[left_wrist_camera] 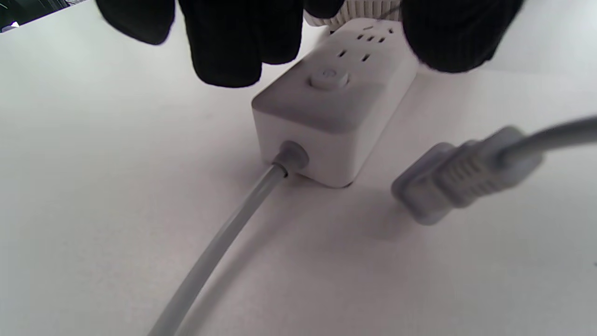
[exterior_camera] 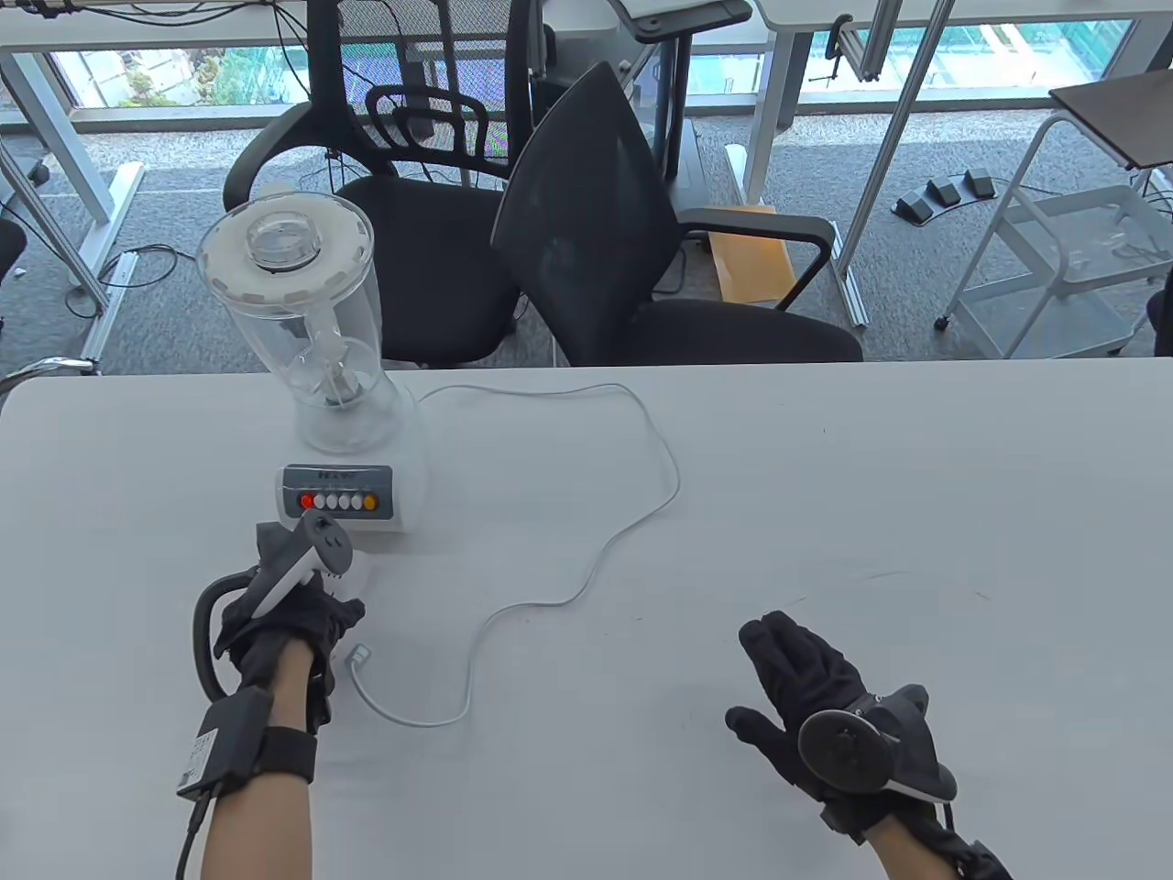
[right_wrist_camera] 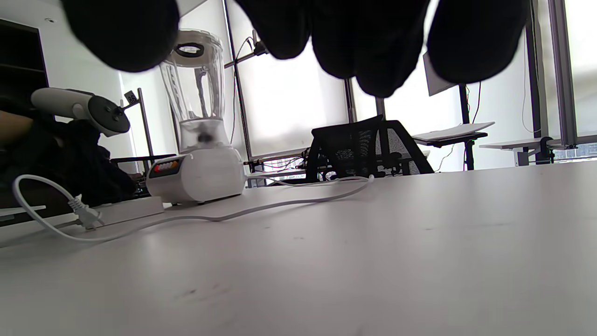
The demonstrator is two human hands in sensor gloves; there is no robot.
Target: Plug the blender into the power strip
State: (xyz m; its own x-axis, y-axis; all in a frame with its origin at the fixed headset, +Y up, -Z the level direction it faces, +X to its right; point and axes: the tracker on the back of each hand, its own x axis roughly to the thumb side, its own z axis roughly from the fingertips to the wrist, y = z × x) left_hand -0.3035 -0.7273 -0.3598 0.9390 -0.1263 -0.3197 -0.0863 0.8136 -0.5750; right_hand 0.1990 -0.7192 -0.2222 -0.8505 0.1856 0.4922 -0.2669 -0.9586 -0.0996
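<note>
My left hand (exterior_camera: 284,623) hovers low over the power strip (left_wrist_camera: 336,107), which lies on the white surface (exterior_camera: 825,513) just in front of the blender (exterior_camera: 321,385). In the left wrist view my fingers (left_wrist_camera: 233,42) hang curled above the strip's sockets, one on each side of it, and I cannot tell whether they touch it. The strip's round switch faces up near the end where its grey cord (left_wrist_camera: 224,242) comes out.

The blender's plug (left_wrist_camera: 461,179) lies on the surface just beside that end of the strip, apart from it and in no socket. Its white cable (exterior_camera: 632,513) loops from the blender's base across the surface and curls back to the plug near my left hand.

My right hand (exterior_camera: 806,697) is well apart on the right side, fingers spread flat and loose, holding nothing, just above the surface.

Two black chairs (exterior_camera: 586,238) stand beyond the far edge.
</note>
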